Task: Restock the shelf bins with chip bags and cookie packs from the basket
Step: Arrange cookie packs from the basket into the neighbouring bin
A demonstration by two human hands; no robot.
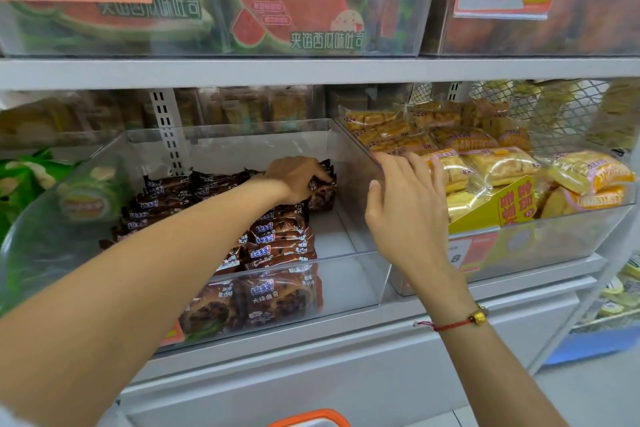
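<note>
While gripped, cookie pack (320,189) upright.

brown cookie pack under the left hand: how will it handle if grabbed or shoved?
The cookie pack looks film-wrapped and glossy, so probably slippery and crinkly. Small and flat, likely light. It holds its block shape under the left hand, so fairly stiff; the cookies inside may crack if squeezed.

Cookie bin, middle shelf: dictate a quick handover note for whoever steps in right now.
Left hand: reaching deep into the clear bin, grip closed on a brown cookie pack at the back.
Right hand: open, resting on the bin's right wall.
Done: brown packs fill the bin's left and middle.
Left: the bin's right side is bare. Basket sits below; contents not visible.
</note>
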